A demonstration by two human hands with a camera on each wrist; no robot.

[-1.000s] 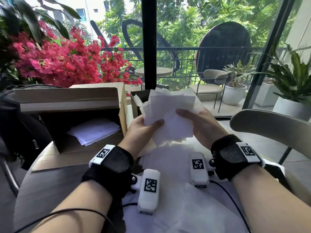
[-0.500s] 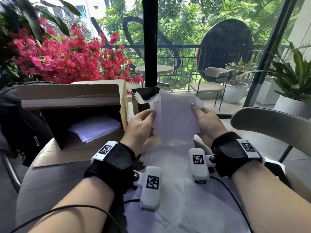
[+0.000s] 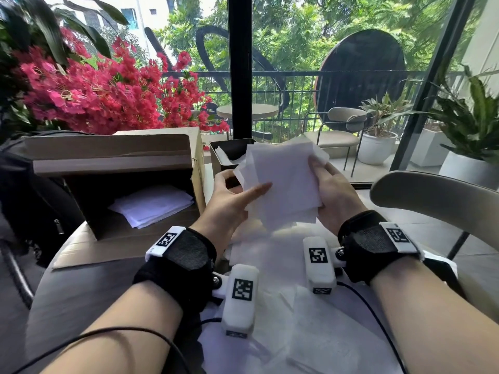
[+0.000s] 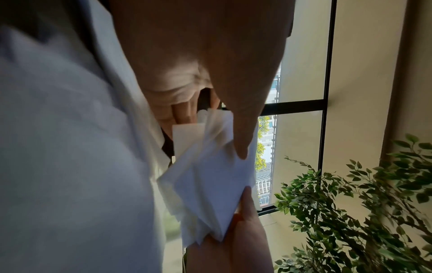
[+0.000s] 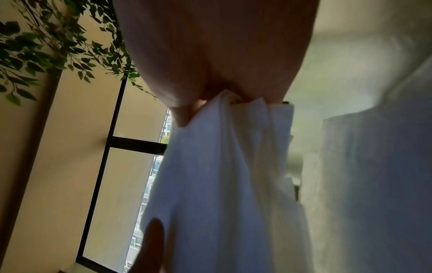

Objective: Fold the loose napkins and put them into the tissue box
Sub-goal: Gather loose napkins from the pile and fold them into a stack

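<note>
Both hands hold a stack of white napkins (image 3: 286,182) up above the table. My left hand (image 3: 232,195) grips its left edge, thumb laid across the front. My right hand (image 3: 328,184) pinches the right edge, thumb on the front. The dark tissue box (image 3: 229,152) stands open just behind the stack, with white paper showing inside. More loose napkins (image 3: 283,306) lie spread on the table under my wrists. In the left wrist view the napkin stack (image 4: 210,181) sits between my thumb and fingers. The right wrist view shows the napkins (image 5: 222,175) hanging from my grip.
A cardboard box (image 3: 113,171) lies on its side at the left with a pile of white sheets (image 3: 151,203) inside. A dark bag (image 3: 29,201) sits left of it. A beige chair back (image 3: 437,201) curves in at the right. Red flowers (image 3: 94,93) stand behind.
The stack has been squared up and shifted between the hands. My left thumb now lies across the front, and my right hand has moved to the right edge.
</note>
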